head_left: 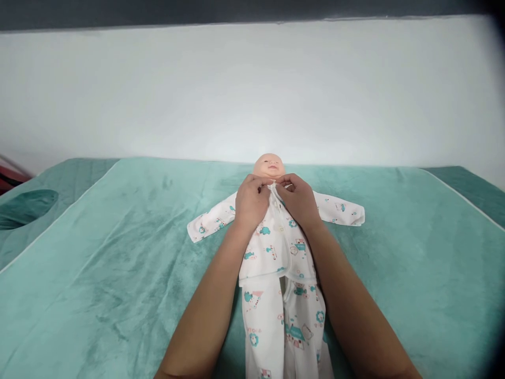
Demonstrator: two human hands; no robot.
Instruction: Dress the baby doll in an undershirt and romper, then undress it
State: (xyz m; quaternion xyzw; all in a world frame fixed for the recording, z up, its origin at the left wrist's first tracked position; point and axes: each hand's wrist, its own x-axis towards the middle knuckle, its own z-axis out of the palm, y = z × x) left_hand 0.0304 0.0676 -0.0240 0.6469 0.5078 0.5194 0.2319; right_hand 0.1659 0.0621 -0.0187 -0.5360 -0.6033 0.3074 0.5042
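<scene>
A baby doll (269,165) lies on its back, its head toward the wall. It wears a white baby jacket (262,252) printed with small teal and pink pictures, sleeves spread to both sides. Matching trousers (262,326) cover the legs below. At the neckline, my left hand (252,200) pinches the collar's left edge between thumb and fingers. Close beside it, my right hand (299,200) pinches the collar's right edge under the doll's chin. The jacket's front edges run down the middle. Whatever fastening lies between my fingertips is too small to make out.
A teal plush bed cover (118,273) with white piping spreads around the doll. Behind it rises a white wall (252,95). At the left edge are a dark teal rounded fold (27,208) and a red object (10,179).
</scene>
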